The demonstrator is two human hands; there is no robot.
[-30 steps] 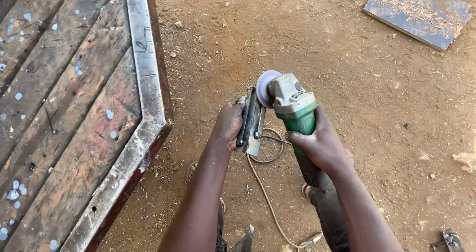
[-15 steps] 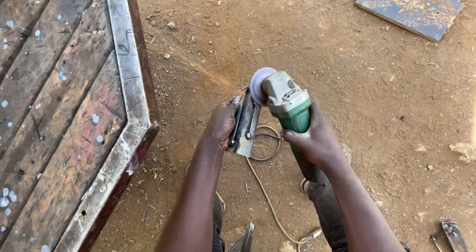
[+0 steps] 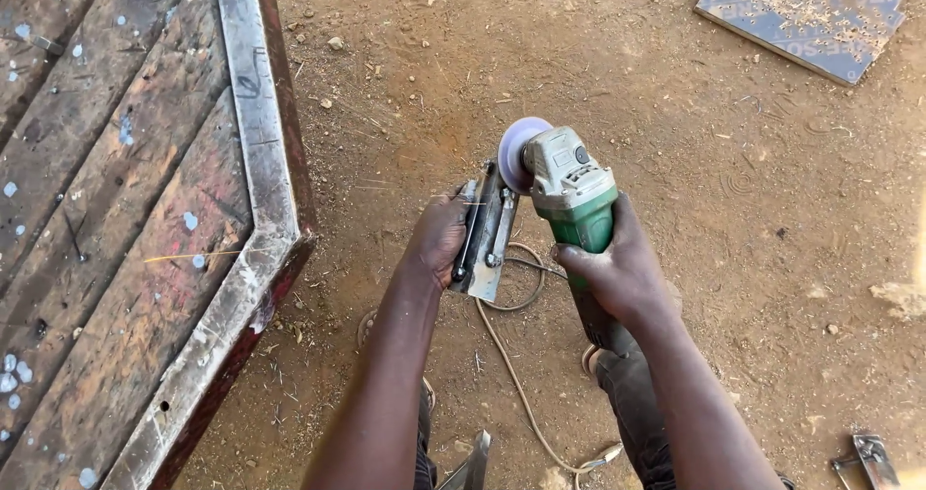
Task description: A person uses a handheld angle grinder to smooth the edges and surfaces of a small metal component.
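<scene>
My left hand (image 3: 436, 236) grips a small metal bracket (image 3: 487, 231), a flat steel piece with a bolt along it, held upright in the air above the dirt. My right hand (image 3: 617, 270) is wrapped around the green body of an angle grinder (image 3: 569, 189). Its round disc (image 3: 519, 152) touches the top end of the bracket, and faint sparks streak away to the left. The grinder's cord (image 3: 511, 365) trails down between my arms to the ground.
A wooden workbench top with a metal angle frame (image 3: 256, 143) fills the left side. A blue board (image 3: 801, 17) dusted with shavings lies on the dirt at the top right. A small metal part (image 3: 873, 459) lies at the bottom right. Another metal piece (image 3: 473, 466) is at the bottom centre.
Both hands, the bracket and the grinder have stayed pressed together. The view has shifted slightly, so the bench sits further left. Sparks keep flying left from the disc.
</scene>
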